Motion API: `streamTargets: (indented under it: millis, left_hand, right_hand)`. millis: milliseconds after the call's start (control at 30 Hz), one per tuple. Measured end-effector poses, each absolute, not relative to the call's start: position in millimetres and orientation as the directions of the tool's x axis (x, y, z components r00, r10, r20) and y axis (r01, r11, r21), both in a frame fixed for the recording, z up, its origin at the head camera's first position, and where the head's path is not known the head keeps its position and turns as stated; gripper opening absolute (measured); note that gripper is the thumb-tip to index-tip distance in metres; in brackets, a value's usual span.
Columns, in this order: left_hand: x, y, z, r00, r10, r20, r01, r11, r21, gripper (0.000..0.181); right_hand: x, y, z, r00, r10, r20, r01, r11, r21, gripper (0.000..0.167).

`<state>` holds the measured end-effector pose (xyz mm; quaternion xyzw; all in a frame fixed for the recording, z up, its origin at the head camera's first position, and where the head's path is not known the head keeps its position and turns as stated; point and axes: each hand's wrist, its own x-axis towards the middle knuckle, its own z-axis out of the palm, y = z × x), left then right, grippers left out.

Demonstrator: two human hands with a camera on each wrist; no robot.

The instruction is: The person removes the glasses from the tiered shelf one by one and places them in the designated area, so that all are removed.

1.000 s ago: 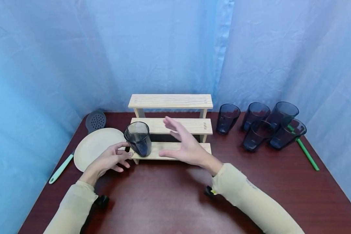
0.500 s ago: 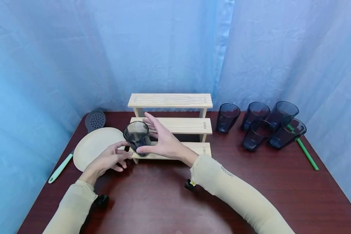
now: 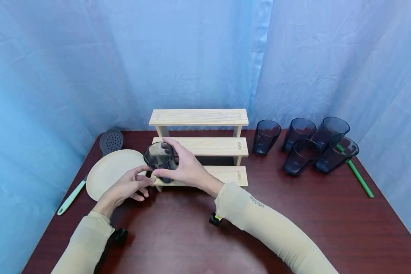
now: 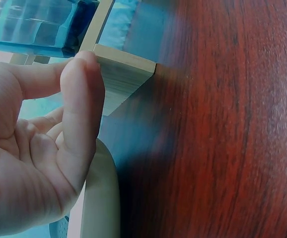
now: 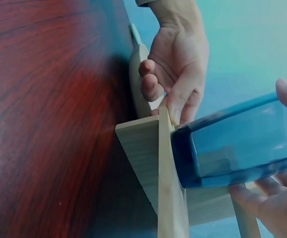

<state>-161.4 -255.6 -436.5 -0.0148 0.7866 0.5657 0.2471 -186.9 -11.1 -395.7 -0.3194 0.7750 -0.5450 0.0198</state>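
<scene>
A dark, see-through glass tumbler [image 3: 157, 160] stands upright at the left end of the lowest step of a three-step wooden rack [image 3: 209, 146]. My right hand [image 3: 186, 167] holds the tumbler from the right, thumb in front and fingers behind. In the right wrist view, the base of the tumbler [image 5: 238, 144] touches the board, with fingers [image 5: 265, 201] on its side. My left hand [image 3: 128, 184] pinches the left end of that lowest board between thumb and index finger, its other fingers loosely bent. In the left wrist view, the thumb [image 4: 81, 109] reaches the board's corner.
Several matching tumblers [image 3: 267, 139] stand at the back right, beside a green stick [image 3: 361, 180]. On the left lie a cream plate [image 3: 111, 171] and a grey slotted turner [image 3: 112, 141] with a pale green handle [image 3: 72, 198]. Blue curtains [image 3: 198, 57] close off the back and sides.
My right hand has moved left from the middle of the rack and closed round the tumbler. My left hand and the tumbler have stayed in place.
</scene>
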Motion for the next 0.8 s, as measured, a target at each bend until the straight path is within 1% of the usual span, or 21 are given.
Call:
streamTargets:
  millis: [100, 267, 800]
  left_hand:
    - [-161.5, -255.6, -436.7, -0.876, 0.259, -0.406, -0.302, 0.361, 0.882, 0.066]
    - [-161.6, -256.2, -437.3, -0.876, 0.257, -0.407, -0.303, 0.362, 0.882, 0.066]
    - [-161.4, -255.2, -436.3, -0.874, 0.249, -0.418, -0.313, 0.37, 0.875, 0.066]
  right_hand:
    - [-187.1, -12.6, -397.8, -0.78, -0.516, 0.353, -0.511, 0.2, -0.836, 0.089]
    - [-187.9, -13.1, -399.4, -0.782, -0.506, 0.365, -0.522, 0.211, -0.826, 0.088]
    - [-188.1, -12.9, -399.8, -0.801, -0.493, 0.34, -0.482, 0.195, -0.854, 0.087]
